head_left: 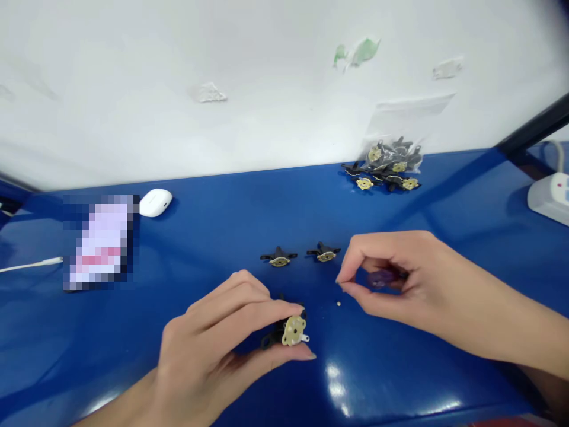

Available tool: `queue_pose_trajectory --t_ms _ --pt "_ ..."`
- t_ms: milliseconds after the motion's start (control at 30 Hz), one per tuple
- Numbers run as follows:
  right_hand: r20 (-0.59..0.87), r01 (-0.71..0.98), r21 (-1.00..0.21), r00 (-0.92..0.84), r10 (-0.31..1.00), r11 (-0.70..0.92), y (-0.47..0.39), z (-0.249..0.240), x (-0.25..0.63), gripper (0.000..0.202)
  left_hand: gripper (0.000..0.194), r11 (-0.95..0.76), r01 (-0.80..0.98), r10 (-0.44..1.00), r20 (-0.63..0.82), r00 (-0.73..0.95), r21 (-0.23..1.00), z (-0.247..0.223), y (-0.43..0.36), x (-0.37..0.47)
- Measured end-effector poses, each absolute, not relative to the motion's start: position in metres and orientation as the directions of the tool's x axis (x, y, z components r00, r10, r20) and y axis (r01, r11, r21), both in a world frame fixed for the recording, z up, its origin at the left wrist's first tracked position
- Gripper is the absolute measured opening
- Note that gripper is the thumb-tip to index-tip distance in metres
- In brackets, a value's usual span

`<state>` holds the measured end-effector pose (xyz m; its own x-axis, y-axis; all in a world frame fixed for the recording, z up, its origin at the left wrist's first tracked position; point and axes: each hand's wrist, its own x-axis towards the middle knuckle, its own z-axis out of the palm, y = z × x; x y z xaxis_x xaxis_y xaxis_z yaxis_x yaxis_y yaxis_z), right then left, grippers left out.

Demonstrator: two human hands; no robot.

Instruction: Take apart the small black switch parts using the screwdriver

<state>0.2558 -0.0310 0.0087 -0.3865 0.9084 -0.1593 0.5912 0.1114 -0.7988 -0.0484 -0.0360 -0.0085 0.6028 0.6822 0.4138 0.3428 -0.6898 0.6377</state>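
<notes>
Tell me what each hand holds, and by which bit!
The left hand pinches a yellow-faced black part by its sides; the right hand holds a purple thing, grip spot hidden.

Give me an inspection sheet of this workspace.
Surface: blue table, glossy, with light reflections.
Parts: black part with a pale disc, held; two similar parts beyond; a pile near the wall, partly in a clear bag.
Clutter: phone-like device, blurred; white case; white device at right; small pale bit.
Hands: left hand grips that black part; right hand curls around a partly hidden purple item.
Cables: white cable at left; pale cable at right.
Surroundings: white wall with torn scraps.
</notes>
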Motion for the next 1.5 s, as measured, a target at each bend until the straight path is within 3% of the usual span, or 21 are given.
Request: queue_pose_trajectory --t_ms 167,367,700,900,1233,1500 --pt "-0.257 0.696 -0.690 -0.494 0.831 0.201 -0.028 -0.005 0.263 0.007 0.022 -0.687 0.342 0.686 0.417 0.596 0.641 -0.010 -0.035 -0.047" --pt "-0.275 0.701 -0.664 -0.551 0.788 0.258 -0.028 -0.008 0.264 0.014 0.022 -0.710 0.344 0.669 0.436 0.603 0.614 -0.009 -0.033 -0.045" --pt "-0.194 0.641 -0.705 -0.585 0.787 0.302 -0.029 -0.012 0.269 0.014 0.024 -0.706 0.342 0.671 0.431 0.604 0.620 -0.004 -0.034 -0.047" --pt "-0.125 0.673 -0.688 -0.478 0.869 0.272 -0.031 -0.005 0.268 0.015 0.028 -0.674 0.347 0.700 0.415 0.581 0.652 -0.006 -0.035 -0.046" --pt "0.020 0.389 -0.912 -0.278 0.960 0.131 -0.034 0.014 0.255 0.037 0.025 -0.608 0.312 0.755 0.408 0.514 0.730 -0.012 -0.037 -0.044" --pt "-0.025 0.402 -0.900 -0.432 0.902 0.168 -0.040 0.014 0.245 0.015 0.026 -0.621 0.314 0.738 0.399 0.545 0.719 -0.012 -0.033 -0.045"
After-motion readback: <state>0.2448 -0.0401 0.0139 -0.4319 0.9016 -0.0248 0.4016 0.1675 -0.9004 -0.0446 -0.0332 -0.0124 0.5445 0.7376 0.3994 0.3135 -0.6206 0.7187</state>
